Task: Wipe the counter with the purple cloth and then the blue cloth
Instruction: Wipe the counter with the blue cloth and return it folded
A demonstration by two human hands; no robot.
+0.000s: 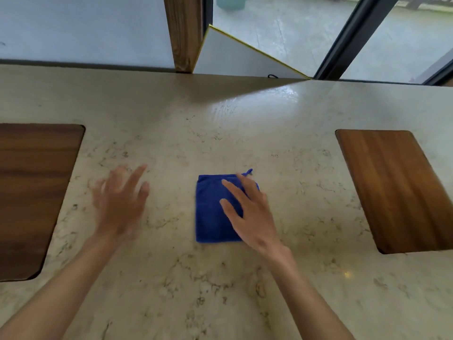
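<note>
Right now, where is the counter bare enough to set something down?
Bare: the counter behind the blue cloth, the strip between cloth and right wooden panel, and the near edge. Taken: the middle, with the right hand on the cloth and the left hand beside it.

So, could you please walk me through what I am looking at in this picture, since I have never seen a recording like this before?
There is no machine here: a person wears one wide-angle camera on the head, looking forward and down, so you see their own two bare arms. The pale, veined stone counter fills the view. In the middle lies a folded square blue cloth; the right hand rests flat on it, fingers spread, pressing rather than gripping. The left hand is open, blurred and empty; whether it touches the counter I cannot tell. A dark wooden board lies at the left, a lighter brown wooden board at the right. No purple cloth is in view. Behind are a wall and windows.
</note>
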